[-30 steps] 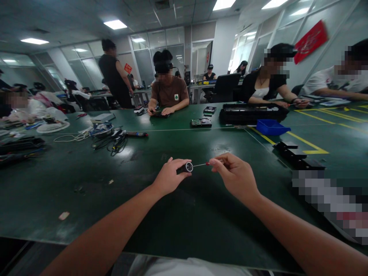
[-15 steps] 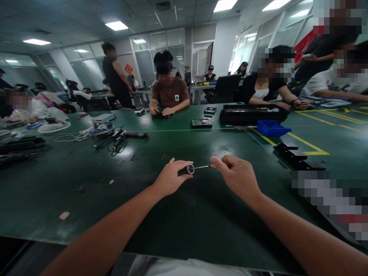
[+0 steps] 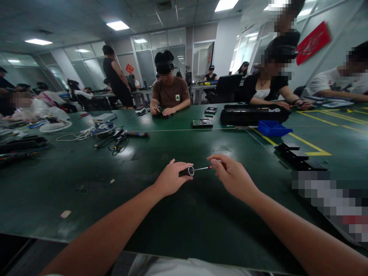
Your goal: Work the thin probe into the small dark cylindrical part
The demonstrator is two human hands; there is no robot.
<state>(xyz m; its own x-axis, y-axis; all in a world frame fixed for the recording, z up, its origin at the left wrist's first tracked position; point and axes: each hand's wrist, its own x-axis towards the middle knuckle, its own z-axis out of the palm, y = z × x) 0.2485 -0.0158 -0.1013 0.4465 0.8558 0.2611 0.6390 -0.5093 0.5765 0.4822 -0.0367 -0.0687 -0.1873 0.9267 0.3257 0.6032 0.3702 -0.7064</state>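
In the head view, the left hand (image 3: 171, 178) grips a dark cylinder (image 3: 186, 171), thumb below and fingers above, with its pale-rimmed round end turned toward the right hand (image 3: 234, 176). The right hand is closed around the handle of a screwdriver (image 3: 202, 168); most of the handle is hidden by the fingers. The metal shaft runs from the right fingertips across to the cylinder's open end, so the cylinder lies at the left fingertips and the screwdriver bridges the space between the two hands. Whether the tip touches anything inside cannot be told.

Both hands are over the near part of a green table (image 3: 161, 230). Beyond them, well apart, a circuit board (image 3: 202, 123) lies on the table, with a long black casing (image 3: 254, 115) farther to the right and a blue tray (image 3: 274, 128) just in front of it. Black brackets (image 3: 300, 157) lie to the right of the right hand. A bundle of cables (image 3: 116, 141) lies to the left, beyond the left hand. Across the table, a person in a brown shirt (image 3: 171, 94) bends over a small dark object.
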